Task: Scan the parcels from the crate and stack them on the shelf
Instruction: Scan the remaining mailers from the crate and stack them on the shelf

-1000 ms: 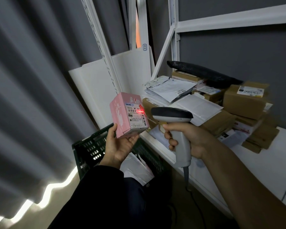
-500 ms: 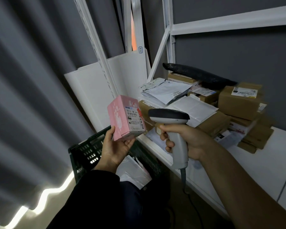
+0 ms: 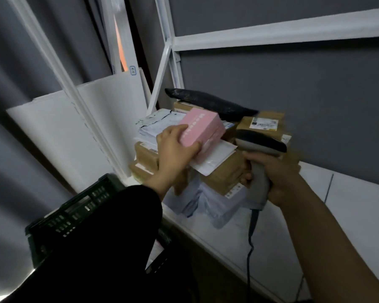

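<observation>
Crate: a dark green slotted plastic crate [image 3: 74,215] sits low at the near left, below the front edge of the shelf, half hidden by a black sleeve [image 3: 109,248].
In the crate: only a scrap of white packaging [image 3: 154,255] shows past the sleeve; the rest is hidden.
Pink box: the pink box [image 3: 202,127] is out of the crate, tilted over the top of the parcel pile on the shelf, directly above a white mailer [image 3: 214,159]. I cannot tell whether it is resting on the pile.
Left hand: the left hand [image 3: 175,149] grasps the near end of the pink box, fingers on top and thumb curled at its lower edge.
Right hand: the right hand [image 3: 271,173] is clenched round the grey handle of a barcode scanner [image 3: 259,144], held just right of the pink box, its cable [image 3: 249,248] hanging down in front of the shelf.
Parcel pile: brown cardboard boxes stacked several deep, one with a printed label [image 3: 264,123] at the far right, white mailers between them, a long black bag [image 3: 210,102] lying across the top at the back, and a pale crumpled bag [image 3: 206,202] at the near foot.
Shelf: the white shelf [image 3: 337,215] carries the pile at its left end, with bare board to the right.
Room: white metal uprights and a cross beam [image 3: 271,36] frame the shelf, with a grey wall [image 3: 293,95] behind, a white panel [image 3: 53,132] leaning at the left, and a grey pleated curtain [image 3: 20,73] beyond it.
</observation>
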